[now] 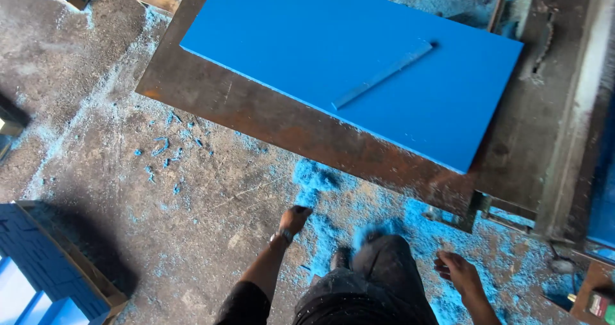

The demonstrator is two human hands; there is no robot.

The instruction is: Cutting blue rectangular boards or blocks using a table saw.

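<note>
Nothing gripped: left hand curled loosely, right hand open, both swinging free. Blue foam board lay at twelve o'clock on the rusty saw table, metal strip on top.

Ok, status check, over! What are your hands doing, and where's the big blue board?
Both hands empty: left hand, right hand, hanging low. Blue board flat on rusty metal table. Grey strip lying on board.

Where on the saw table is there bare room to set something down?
Bare steel runs along the table's near edge, in front of the blue panel. The panel is free apart from the grey strip. It is tighter at the right, between the panel and the saw blade.
</note>
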